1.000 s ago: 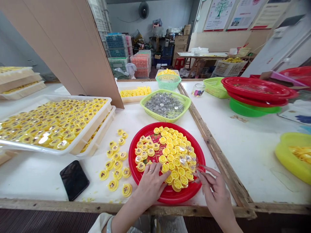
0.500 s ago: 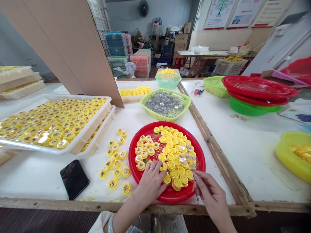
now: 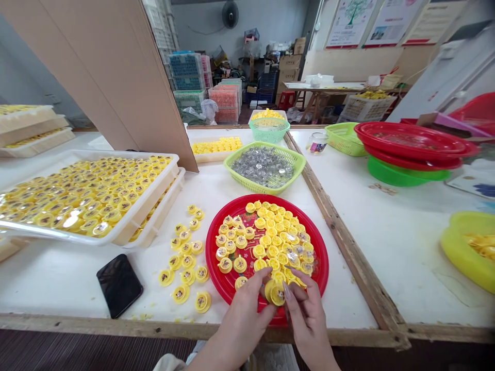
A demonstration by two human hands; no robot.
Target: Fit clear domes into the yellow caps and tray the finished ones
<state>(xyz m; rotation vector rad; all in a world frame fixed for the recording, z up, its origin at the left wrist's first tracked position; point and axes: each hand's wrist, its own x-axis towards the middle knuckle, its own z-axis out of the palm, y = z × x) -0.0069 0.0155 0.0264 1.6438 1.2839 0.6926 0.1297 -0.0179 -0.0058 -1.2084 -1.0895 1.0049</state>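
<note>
- Two bare hands, the left hand point(image 3: 243, 315) and the right hand point(image 3: 308, 315), meet over the near rim of a red plastic plate point(image 3: 218, 282); neither hand is at rest on the table;
- the right hand is curled, its fingers point(image 3: 294, 293) pinching a tilted yellow plastic cap point(image 3: 277, 295) just above the plate;
- the left hand's fingers point(image 3: 258, 292) stretch toward that cap and reach the caps beside it; whether they grip anything, I cannot tell;
- the cap sits between the two hands, over the plate's near part;
- the plate carries a dense layer of yellow caps point(image 3: 261, 242), mostly flat and touching; some toward its right side bear clear plastic domes point(image 3: 294, 259);
- loose caps point(image 3: 184, 252) lie in a scattered band on the white table point(image 3: 344, 293), just left of the plate;
- a black smartphone point(image 3: 119, 286) lies left of those;
- further left, a white plastic tray point(image 3: 152, 206) is packed with finished-looking caps point(image 3: 85, 196);
- beyond the plate, a green plastic basket point(image 3: 228, 167) holds a heap of clear domes point(image 3: 263, 166);
- a wooden strip point(image 3: 348, 242) edges the table on the right.
</note>
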